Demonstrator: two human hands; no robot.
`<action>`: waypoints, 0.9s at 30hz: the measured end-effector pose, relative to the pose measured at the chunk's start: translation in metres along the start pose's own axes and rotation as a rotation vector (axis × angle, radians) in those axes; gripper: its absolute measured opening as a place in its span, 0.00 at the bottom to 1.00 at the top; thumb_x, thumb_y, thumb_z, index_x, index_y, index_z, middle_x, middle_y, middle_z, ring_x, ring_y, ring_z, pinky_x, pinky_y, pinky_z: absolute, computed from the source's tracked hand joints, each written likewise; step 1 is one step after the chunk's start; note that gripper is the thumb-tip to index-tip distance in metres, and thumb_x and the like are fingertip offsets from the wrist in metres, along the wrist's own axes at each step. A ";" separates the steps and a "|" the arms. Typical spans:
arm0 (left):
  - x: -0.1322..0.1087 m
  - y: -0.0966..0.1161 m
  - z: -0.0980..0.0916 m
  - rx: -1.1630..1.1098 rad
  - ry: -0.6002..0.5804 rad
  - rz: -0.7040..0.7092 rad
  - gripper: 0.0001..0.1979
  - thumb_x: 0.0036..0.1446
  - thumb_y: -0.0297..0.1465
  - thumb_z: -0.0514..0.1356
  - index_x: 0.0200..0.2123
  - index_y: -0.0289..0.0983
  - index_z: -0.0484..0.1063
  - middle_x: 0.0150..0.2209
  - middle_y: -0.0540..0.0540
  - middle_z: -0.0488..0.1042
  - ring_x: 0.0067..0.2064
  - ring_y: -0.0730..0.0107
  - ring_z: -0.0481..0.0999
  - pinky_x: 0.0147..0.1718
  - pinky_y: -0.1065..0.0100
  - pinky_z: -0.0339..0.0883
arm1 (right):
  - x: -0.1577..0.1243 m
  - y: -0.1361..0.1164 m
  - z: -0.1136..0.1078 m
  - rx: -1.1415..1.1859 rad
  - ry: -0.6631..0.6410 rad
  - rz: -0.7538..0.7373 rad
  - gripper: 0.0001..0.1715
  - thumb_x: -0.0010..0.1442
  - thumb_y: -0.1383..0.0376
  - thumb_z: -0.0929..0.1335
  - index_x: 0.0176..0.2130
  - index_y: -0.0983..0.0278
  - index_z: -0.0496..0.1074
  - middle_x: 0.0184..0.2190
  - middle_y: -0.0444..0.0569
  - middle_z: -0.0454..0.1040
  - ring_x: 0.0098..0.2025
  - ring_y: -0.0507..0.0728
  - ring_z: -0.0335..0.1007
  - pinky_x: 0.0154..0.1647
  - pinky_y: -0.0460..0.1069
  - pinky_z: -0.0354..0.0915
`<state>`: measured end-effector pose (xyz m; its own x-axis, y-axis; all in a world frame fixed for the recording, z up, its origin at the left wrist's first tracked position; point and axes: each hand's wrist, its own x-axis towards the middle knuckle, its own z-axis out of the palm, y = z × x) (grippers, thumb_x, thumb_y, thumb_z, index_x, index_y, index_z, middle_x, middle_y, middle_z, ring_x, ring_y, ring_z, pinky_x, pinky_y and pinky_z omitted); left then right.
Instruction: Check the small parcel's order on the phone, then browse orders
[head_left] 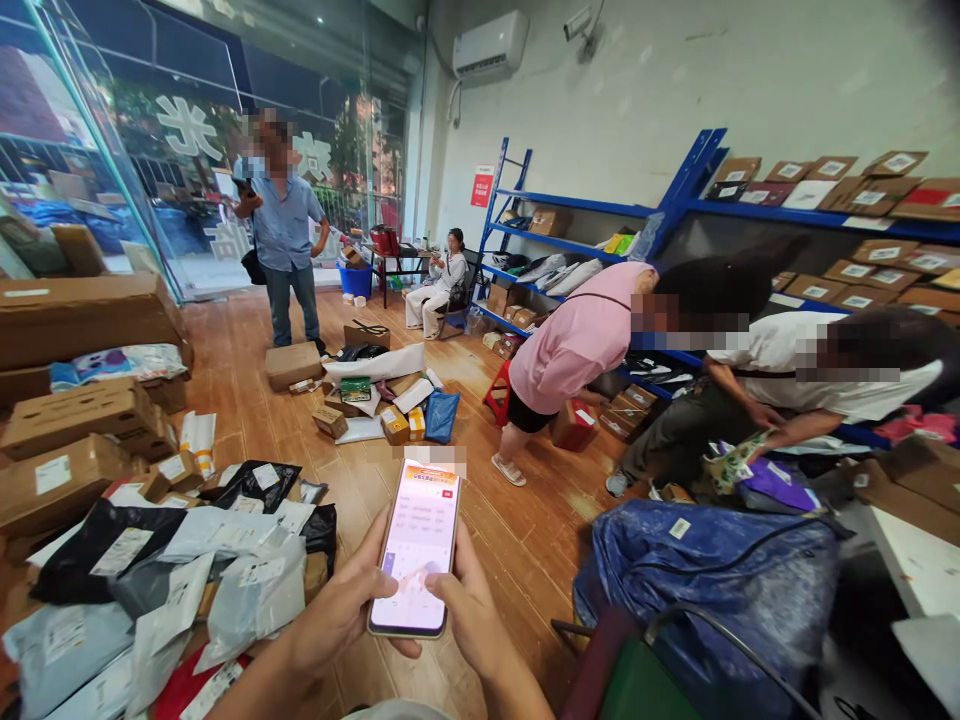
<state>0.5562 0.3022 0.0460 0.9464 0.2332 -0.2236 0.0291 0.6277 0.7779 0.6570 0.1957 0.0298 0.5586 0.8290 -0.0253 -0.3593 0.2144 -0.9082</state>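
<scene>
A smartphone (417, 545) with a lit pink-and-white screen is upright in front of me, low in the middle of the view. My left hand (339, 605) wraps its left edge and back. My right hand (471, 610) cups its right edge, with the thumb resting on the lower part of the screen. Below and left of the phone lies a heap of grey, white and black mailer bags (172, 580).
Stacked cardboard boxes (67, 420) line the left. A parcel pile (375, 395) sits mid-floor. Two people (577, 350) bend by blue shelving (600, 215) on the right; one person stands by the glass front, another sits far back. A blue sack (705, 580) lies right.
</scene>
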 end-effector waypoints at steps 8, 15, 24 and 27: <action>0.001 0.005 0.000 0.074 -0.017 -0.064 0.51 0.43 0.25 0.56 0.63 0.46 0.26 0.56 0.39 0.61 0.39 0.56 0.73 0.25 0.65 0.73 | 0.002 0.000 -0.001 0.005 -0.042 -0.005 0.36 0.42 0.67 0.66 0.52 0.61 0.58 0.45 0.48 0.74 0.43 0.58 0.69 0.43 0.52 0.65; 0.002 0.001 -0.001 0.059 -0.006 -0.043 0.52 0.41 0.24 0.56 0.63 0.44 0.25 0.53 0.39 0.65 0.37 0.57 0.73 0.24 0.63 0.73 | 0.000 0.003 -0.001 0.015 -0.048 -0.028 0.35 0.41 0.69 0.66 0.51 0.61 0.59 0.42 0.46 0.75 0.40 0.57 0.70 0.39 0.50 0.66; -0.001 0.003 0.002 0.153 -0.047 -0.038 0.56 0.40 0.24 0.58 0.61 0.47 0.17 0.58 0.39 0.59 0.42 0.56 0.71 0.28 0.63 0.73 | -0.002 -0.003 0.000 0.007 -0.021 -0.025 0.35 0.41 0.68 0.66 0.50 0.61 0.61 0.41 0.46 0.75 0.40 0.57 0.70 0.40 0.50 0.65; -0.001 0.002 0.000 0.184 -0.050 -0.041 0.56 0.40 0.23 0.57 0.62 0.46 0.19 0.58 0.39 0.58 0.46 0.54 0.69 0.31 0.62 0.73 | 0.004 -0.008 0.002 -0.025 0.049 -0.011 0.28 0.42 0.65 0.66 0.46 0.63 0.64 0.40 0.47 0.76 0.41 0.58 0.70 0.41 0.51 0.65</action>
<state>0.5557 0.3029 0.0477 0.9580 0.1698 -0.2312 0.1220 0.4885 0.8640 0.6603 0.1985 0.0381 0.5988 0.8001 -0.0353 -0.3344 0.2097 -0.9188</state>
